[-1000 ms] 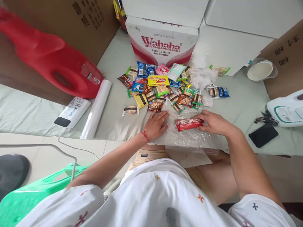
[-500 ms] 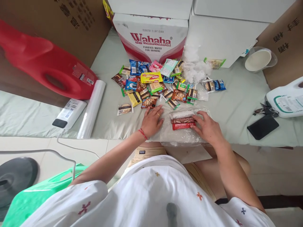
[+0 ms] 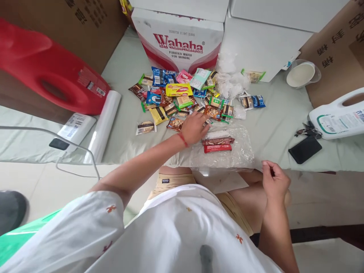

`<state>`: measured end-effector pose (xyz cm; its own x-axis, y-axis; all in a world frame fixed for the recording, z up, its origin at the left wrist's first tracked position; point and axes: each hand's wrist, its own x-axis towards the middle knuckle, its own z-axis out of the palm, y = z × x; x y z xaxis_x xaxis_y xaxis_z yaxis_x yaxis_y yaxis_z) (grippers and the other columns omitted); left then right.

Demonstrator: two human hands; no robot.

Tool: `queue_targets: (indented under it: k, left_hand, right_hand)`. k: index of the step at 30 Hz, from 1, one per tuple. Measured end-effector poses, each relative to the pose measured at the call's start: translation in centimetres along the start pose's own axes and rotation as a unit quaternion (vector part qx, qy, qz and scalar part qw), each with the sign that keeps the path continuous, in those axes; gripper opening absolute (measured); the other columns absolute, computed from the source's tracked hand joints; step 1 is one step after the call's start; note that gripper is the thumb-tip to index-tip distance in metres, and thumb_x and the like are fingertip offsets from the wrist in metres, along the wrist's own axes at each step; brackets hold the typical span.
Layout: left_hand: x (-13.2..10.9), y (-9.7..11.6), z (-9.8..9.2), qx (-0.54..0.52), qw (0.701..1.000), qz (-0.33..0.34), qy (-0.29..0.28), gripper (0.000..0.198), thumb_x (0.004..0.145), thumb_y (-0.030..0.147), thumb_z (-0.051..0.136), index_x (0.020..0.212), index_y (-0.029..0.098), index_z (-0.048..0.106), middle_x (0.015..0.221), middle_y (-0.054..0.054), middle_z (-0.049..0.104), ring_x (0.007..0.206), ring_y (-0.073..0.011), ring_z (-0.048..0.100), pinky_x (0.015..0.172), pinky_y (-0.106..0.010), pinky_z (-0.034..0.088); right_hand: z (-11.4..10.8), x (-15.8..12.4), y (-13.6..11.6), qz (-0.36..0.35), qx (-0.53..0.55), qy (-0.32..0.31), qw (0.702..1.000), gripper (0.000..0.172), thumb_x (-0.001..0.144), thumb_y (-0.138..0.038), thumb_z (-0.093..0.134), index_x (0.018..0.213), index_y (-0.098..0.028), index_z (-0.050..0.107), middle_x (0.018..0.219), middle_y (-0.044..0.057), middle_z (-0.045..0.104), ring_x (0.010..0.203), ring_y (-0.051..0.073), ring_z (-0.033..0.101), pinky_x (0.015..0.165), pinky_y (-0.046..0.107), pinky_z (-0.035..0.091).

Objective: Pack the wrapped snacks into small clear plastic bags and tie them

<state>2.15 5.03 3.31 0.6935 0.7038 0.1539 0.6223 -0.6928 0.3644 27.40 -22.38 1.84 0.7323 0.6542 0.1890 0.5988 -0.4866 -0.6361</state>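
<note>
My left hand (image 3: 195, 127) reaches over the near edge of a heap of wrapped snacks (image 3: 179, 90), fingers stretched out and apart; whether they touch a packet is unclear. Just right of it, three wrapped bars lie side by side: a red bar (image 3: 217, 148), a brown bar (image 3: 218, 141) and a pale bar (image 3: 217, 134) partly behind the fingers. Under them spreads a clear plastic sheet (image 3: 241, 151), its front edge at the table's edge. My right hand (image 3: 276, 182) is off the table's front edge, right of the sheet, fingertips pinched together; anything between them is too small to make out.
A white Wahaha carton (image 3: 179, 41) stands behind the heap. Left are a red jug (image 3: 57, 76) and a plastic film roll (image 3: 104, 125). Crumpled clear plastic (image 3: 231, 83), a cup (image 3: 301, 74), a white bottle (image 3: 338, 117) and a black wallet-like item (image 3: 305, 149) lie right.
My left hand has moved right and forward, from beside the sheet to the heap's edge. My right hand has let go of the bars and drawn back right, its fingers closing.
</note>
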Motion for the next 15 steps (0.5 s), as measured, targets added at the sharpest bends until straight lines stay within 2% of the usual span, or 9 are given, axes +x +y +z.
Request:
queue_targets:
  k: [3, 5, 6, 8, 10, 11, 13, 15]
  left_hand:
    - [2.0, 0.8, 0.8, 0.030, 0.998, 0.015, -0.056, 0.050, 0.100, 0.052, 0.051, 0.126, 0.013, 0.068, 0.120, -0.017, 0.071, 0.118, -0.0338, 0.060, 0.101, -0.047, 0.045]
    - [2.6, 1.1, 1.2, 0.043, 0.995, 0.009, -0.086, 0.044, 0.101, 0.048, 0.049, 0.117, 0.014, 0.072, 0.119, -0.017, 0.072, 0.115, -0.0325, 0.064, 0.098, -0.044, 0.046]
    - [2.8, 1.2, 1.4, 0.046, 0.994, -0.003, -0.100, 0.041, 0.102, 0.043, 0.047, 0.113, 0.014, 0.073, 0.118, -0.017, 0.073, 0.112, -0.0317, 0.066, 0.095, -0.042, 0.047]
    - [2.9, 1.1, 1.7, 0.052, 0.990, -0.038, -0.126, 0.039, 0.103, 0.036, 0.042, 0.111, 0.015, 0.075, 0.112, -0.016, 0.075, 0.104, -0.0309, 0.069, 0.087, -0.040, 0.048]
    - [2.9, 0.9, 1.8, 0.060, 0.986, -0.071, -0.137, 0.041, 0.105, 0.035, 0.039, 0.115, 0.015, 0.073, 0.107, -0.017, 0.076, 0.098, -0.0310, 0.071, 0.081, -0.039, 0.048]
    - [2.8, 0.7, 1.8, 0.065, 0.985, -0.081, -0.135, 0.042, 0.106, 0.036, 0.038, 0.119, 0.014, 0.072, 0.106, -0.018, 0.076, 0.096, -0.0311, 0.071, 0.080, -0.039, 0.047]
    - [2.7, 0.2, 1.6, 0.073, 0.985, -0.091, -0.125, 0.043, 0.107, 0.037, 0.037, 0.125, 0.014, 0.069, 0.106, -0.018, 0.076, 0.096, -0.0304, 0.071, 0.079, -0.037, 0.046]
    - [2.7, -0.4, 1.2, 0.078, 0.986, -0.093, -0.112, 0.044, 0.108, 0.038, 0.035, 0.127, 0.015, 0.067, 0.106, -0.018, 0.077, 0.095, -0.0293, 0.071, 0.077, -0.035, 0.045]
  right_hand:
    - [1.1, -4.0, 0.0, 0.099, 0.028, -0.047, 0.994, 0.058, 0.087, -0.074, 0.059, 0.089, -0.018, 0.074, 0.069, 0.005, 0.069, 0.065, 0.019, 0.060, 0.068, 0.032, 0.046]
    - [2.4, -6.6, -0.6, 0.194, 0.112, -0.104, 0.969, 0.060, 0.083, -0.078, 0.060, 0.086, -0.019, 0.070, 0.071, 0.004, 0.069, 0.063, 0.017, 0.057, 0.060, 0.029, 0.044]
    - [3.2, -7.7, -1.1, 0.246, 0.174, -0.136, 0.944, 0.060, 0.082, -0.079, 0.062, 0.088, -0.020, 0.068, 0.078, 0.005, 0.071, 0.064, 0.016, 0.057, 0.056, 0.028, 0.043]
    - [4.8, -9.3, -2.4, 0.331, 0.309, -0.199, 0.869, 0.061, 0.079, -0.079, 0.067, 0.099, -0.021, 0.066, 0.098, 0.007, 0.074, 0.067, 0.014, 0.059, 0.051, 0.024, 0.041]
    - [6.2, -10.0, -3.8, 0.366, 0.411, -0.248, 0.797, 0.059, 0.077, -0.075, 0.073, 0.104, -0.023, 0.064, 0.110, 0.007, 0.074, 0.066, 0.011, 0.058, 0.047, 0.021, 0.039]
    - [6.8, -9.9, -4.5, 0.367, 0.440, -0.259, 0.777, 0.057, 0.075, -0.071, 0.078, 0.102, -0.023, 0.064, 0.106, 0.006, 0.074, 0.062, 0.009, 0.055, 0.046, 0.019, 0.037]
    - [7.6, -9.4, -5.6, 0.352, 0.462, -0.253, 0.774, 0.052, 0.069, -0.062, 0.087, 0.091, -0.021, 0.063, 0.088, 0.002, 0.071, 0.055, 0.006, 0.046, 0.043, 0.017, 0.032]
    - [7.9, -8.6, -6.3, 0.334, 0.455, -0.230, 0.792, 0.051, 0.063, -0.055, 0.093, 0.084, -0.019, 0.062, 0.073, -0.003, 0.064, 0.051, 0.004, 0.040, 0.042, 0.016, 0.029]
